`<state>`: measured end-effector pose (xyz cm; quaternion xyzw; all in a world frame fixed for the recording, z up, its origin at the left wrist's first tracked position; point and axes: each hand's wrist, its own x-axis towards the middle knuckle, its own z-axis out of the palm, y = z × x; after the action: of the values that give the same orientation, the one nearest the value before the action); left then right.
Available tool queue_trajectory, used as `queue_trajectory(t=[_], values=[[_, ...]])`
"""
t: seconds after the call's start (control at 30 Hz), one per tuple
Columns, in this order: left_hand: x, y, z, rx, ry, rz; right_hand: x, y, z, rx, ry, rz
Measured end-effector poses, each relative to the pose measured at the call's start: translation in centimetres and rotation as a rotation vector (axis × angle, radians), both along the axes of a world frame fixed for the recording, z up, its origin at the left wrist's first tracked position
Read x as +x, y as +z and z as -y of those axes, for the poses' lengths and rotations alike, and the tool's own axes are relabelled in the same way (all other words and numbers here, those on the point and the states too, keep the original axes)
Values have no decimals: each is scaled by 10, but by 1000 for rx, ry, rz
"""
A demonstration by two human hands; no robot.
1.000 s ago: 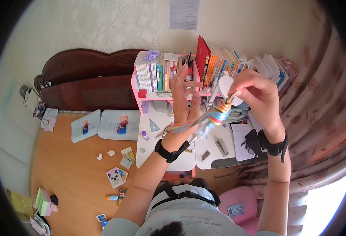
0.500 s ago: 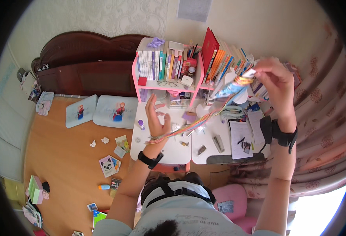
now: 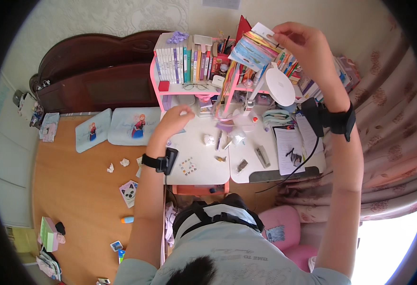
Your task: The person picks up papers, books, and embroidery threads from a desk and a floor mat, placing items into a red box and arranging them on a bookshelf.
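Thread card [image 3: 253, 52], wound with blue, yellow and pink strands, is in the right hand [image 3: 305, 48]: thumb and fingers pinch it at its upper right corner, close to a bare white part. Card is raised in front of the bookshelf [image 3: 154, 76], its wound face toward the camera, tilted, up and to the left of the lamp head [image 3: 280, 86] in this view. Loose strands [image 3: 227, 89] leave the card's left edge and trail downward, a little leftward; their long axis runs near-vertical in the frame, down toward the white desk [image 3: 199, 142]. Lower ends hard to make out against the clutter. Left hand [image 3: 173, 122] is over the desk's left part, fingers partly curled; cannot tell whether a fine thread is between them, no larger object visible there. Key relation: card lies up and to the right of the left hand, well apart from it; the tail of strands comes down between the two hands, its lower part nearer the left hand, its upper end nearer the right. No contact between left hand and card. Below the left hand, a cluster of small bits [image 3: 188, 166] lies on the desk.
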<state>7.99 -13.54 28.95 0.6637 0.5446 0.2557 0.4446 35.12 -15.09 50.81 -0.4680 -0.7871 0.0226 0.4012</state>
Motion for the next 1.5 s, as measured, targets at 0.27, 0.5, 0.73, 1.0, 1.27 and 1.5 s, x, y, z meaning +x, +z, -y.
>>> queue_trajectory(t=[0.27,0.5,0.73,1.0,1.27,1.5], values=[[-51,16,-1,167,32,-32,-22,37,9,-53,-112,48],[-73,20,3,130,216,212,-27,28,-10,-11,85,-35],[-9,40,-3,476,-152,639,-45,36,-4,-101,138,83],[67,80,-8,627,-179,700,-63,54,9,-242,130,74],[40,78,2,321,-206,624,-42,64,3,-362,97,40],[32,57,1,239,-213,717,-37,70,0,-359,157,-52]])
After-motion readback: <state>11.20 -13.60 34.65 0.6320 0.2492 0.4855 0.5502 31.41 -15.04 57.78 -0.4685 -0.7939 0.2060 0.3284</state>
